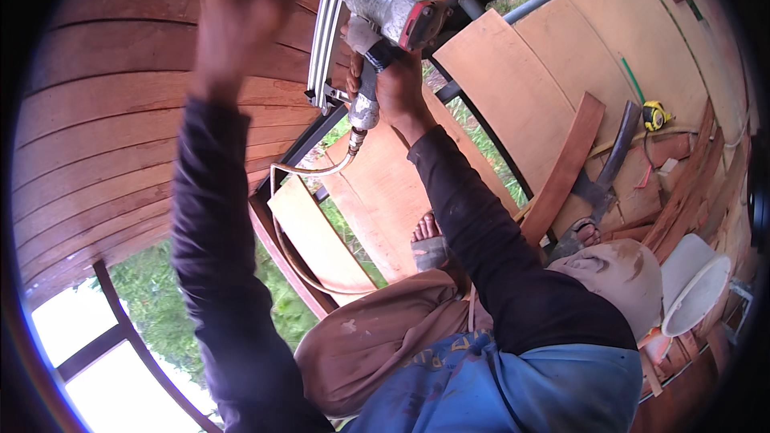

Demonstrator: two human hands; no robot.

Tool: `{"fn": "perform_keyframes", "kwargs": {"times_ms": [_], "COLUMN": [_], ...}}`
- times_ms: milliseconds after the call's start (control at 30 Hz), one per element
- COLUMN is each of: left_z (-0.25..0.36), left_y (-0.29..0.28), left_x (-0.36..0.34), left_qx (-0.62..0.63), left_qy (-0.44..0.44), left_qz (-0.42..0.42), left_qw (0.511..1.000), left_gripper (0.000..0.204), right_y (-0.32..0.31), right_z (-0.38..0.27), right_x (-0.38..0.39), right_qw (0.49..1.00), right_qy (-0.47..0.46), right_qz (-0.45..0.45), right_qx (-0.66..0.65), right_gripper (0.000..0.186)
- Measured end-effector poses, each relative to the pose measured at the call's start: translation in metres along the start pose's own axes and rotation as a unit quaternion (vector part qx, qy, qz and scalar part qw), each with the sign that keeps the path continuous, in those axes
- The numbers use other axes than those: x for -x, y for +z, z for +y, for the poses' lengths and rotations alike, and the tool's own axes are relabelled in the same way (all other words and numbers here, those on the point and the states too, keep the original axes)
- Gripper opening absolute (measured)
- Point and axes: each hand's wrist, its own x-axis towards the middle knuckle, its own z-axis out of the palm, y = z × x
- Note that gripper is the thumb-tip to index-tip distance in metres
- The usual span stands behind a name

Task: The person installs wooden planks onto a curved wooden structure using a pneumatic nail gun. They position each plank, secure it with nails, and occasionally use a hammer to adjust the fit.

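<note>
My right hand (399,88) is wrapped around the grip of a worn silver nail gun (377,4) with a red-edged end cap. Pale tape or cloth covers one of its fingers. The gun's slotted magazine (325,36) lies close to a wall of reddish-brown wooden boards (120,100). From the base of the grip runs a pale air hose (309,170), curving down past my knee. Raised in front of the boards, my left hand (245,16) is smeared by motion, and its fingers cannot be made out.
Pale planks (513,64) lie over dark metal bars, with open gaps between them. At right are a reddish board (565,168), a dark-handled tool (619,148), a yellow tape measure (655,115), wood offcuts and a white bucket-like container (696,285). My foot (429,244) rests on the planks.
</note>
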Motion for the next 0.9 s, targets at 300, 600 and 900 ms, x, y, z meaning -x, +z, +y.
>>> {"fn": "perform_keyframes", "kwargs": {"times_ms": [300, 600, 900], "left_z": [-0.064, -0.034, -0.071], "left_y": [0.015, 0.022, 0.034], "left_x": [-0.159, -0.154, -0.152], "left_qx": [-0.214, -0.178, -0.135], "left_qy": [-0.044, -0.233, -0.253], "left_qz": [-0.202, -0.356, -0.346], "left_qw": [0.955, 0.888, 0.893], "left_gripper": [0.065, 0.065, 0.067], "right_y": [0.006, 0.006, 0.005], "right_z": [0.002, -0.007, 0.003], "right_x": [0.003, 0.005, 0.009], "right_qw": [0.999, 0.999, 0.999], "right_qy": [0.023, 0.04, 0.038], "right_qz": [0.002, 0.001, 0.027], "right_qx": [-0.048, -0.02, 0.014], "right_gripper": [0.031, 0.03, 0.03]}}
